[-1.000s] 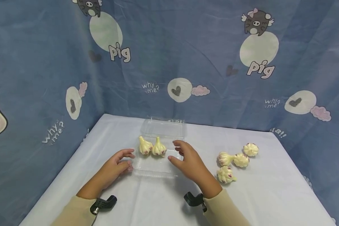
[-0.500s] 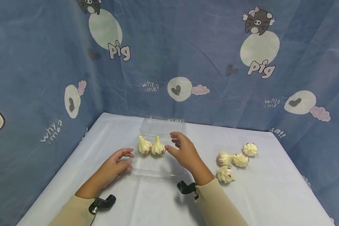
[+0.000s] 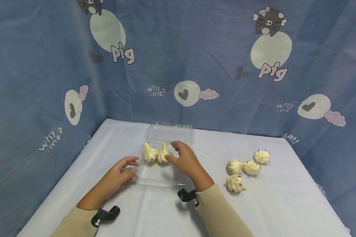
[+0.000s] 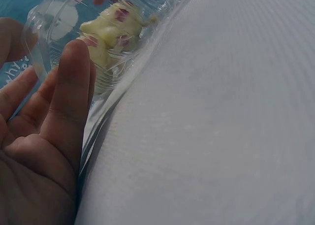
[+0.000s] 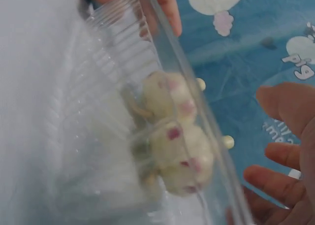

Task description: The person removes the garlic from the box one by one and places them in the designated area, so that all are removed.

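Note:
A clear plastic clamshell box [image 3: 157,176] lies on the white cloth with its lid [image 3: 169,134] folded back. Two garlic bulbs stand side by side at the box's back left: the left one [image 3: 150,154] and the right one [image 3: 162,153], stems upward. My left hand [image 3: 118,176] is at the box's left wall, fingers relaxed; whether they touch the wall is hard to tell. Over the box's right part, my right hand [image 3: 187,161] has its fingers loosely bent, thumb tip overlapping the right bulb in the head view. In the right wrist view, a gap shows between fingers [image 5: 280,185] and bulbs [image 5: 182,161].
Several more garlic bulbs lie in a cluster to the right: a front one [image 3: 235,183], a left one [image 3: 234,166], a middle one [image 3: 252,168] and a back one [image 3: 262,156]. A blue printed curtain [image 3: 154,59] stands behind the table [image 3: 284,204].
My right hand has moved left across the box, from beside the right garlic bulb to partly over it. My left hand stays at the box's left side.

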Tool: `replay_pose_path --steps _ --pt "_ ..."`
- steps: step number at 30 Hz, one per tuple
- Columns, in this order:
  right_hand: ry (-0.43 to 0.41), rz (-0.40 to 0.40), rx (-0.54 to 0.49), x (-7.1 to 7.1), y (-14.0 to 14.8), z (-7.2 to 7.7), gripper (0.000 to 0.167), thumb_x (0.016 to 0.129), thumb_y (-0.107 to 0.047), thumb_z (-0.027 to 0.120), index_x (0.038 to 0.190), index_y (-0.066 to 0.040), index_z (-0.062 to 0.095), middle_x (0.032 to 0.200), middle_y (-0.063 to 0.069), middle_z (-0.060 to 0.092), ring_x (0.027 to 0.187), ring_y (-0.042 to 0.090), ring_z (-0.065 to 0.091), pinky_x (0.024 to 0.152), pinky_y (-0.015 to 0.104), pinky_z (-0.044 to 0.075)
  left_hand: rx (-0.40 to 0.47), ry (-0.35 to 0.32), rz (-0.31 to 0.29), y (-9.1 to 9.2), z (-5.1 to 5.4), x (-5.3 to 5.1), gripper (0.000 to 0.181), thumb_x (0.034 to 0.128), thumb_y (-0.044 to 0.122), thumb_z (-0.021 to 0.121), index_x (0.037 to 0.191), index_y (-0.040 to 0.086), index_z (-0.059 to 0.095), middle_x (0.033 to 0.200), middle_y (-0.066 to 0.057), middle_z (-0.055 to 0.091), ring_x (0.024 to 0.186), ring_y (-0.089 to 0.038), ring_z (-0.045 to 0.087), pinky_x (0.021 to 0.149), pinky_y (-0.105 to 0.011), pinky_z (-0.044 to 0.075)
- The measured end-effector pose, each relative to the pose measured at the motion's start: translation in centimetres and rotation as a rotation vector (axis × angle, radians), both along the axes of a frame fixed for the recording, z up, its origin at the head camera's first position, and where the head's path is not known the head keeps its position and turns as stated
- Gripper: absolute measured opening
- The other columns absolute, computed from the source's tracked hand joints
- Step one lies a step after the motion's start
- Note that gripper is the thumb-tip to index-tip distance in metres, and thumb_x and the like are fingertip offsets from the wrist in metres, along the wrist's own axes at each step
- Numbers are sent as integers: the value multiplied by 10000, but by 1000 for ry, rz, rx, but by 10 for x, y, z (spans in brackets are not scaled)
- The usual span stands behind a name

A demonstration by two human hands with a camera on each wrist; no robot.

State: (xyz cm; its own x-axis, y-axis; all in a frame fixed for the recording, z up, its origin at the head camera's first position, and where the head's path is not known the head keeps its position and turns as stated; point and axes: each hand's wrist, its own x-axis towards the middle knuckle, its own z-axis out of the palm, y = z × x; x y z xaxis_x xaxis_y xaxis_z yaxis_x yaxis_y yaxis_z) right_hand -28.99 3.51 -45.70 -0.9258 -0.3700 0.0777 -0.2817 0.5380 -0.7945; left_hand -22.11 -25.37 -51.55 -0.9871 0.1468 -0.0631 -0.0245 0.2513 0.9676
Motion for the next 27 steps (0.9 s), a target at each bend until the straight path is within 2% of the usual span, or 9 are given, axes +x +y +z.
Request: replay_pose_path --steps 7,14,17,22,27 --pt "16 -15 60 -3 -8 -6 615 964 -318 764 1477 -66 537 1481 166 580 1331 370 574 1062 538 499 20 12 -14 0 0 0 545 1033 141 637 1533 74 432 1442 -218 487 947 -149 675 833 -264 591" --pt "-8 -16 88 -5 -16 -8 627 941 -303 787 1473 -77 545 1480 128 591 1359 332 563 1102 516 478 28 47 -15 1 -1 1 519 1022 71 616 1512 40 447 1404 -238 503 896 -126 677 816 -263 596" --pt "7 -14 119 -7 -18 -11 631 942 -296 788 1474 -60 546 1472 136 597 1362 332 563 1114 506 472 25 59 -20 1 -3 1 514 1025 57 606 1512 35 444 1398 -242 504 892 -120 677 816 -264 595" --pt "21 0 160 -7 -21 -16 625 945 -294 793 1473 -60 553 1462 139 598 1365 316 557 1124 488 463 16 58 -20 1 -3 1 518 1026 59 604 1517 36 440 1400 -244 505 899 -124 677 820 -267 594" --pt "20 4 159 -7 -22 -19 610 943 -288 797 1462 -67 565 1446 141 600 1354 301 559 1113 480 467 7 50 -13 1 -1 2 521 1027 78 612 1518 43 442 1405 -239 511 912 -137 679 824 -265 591"
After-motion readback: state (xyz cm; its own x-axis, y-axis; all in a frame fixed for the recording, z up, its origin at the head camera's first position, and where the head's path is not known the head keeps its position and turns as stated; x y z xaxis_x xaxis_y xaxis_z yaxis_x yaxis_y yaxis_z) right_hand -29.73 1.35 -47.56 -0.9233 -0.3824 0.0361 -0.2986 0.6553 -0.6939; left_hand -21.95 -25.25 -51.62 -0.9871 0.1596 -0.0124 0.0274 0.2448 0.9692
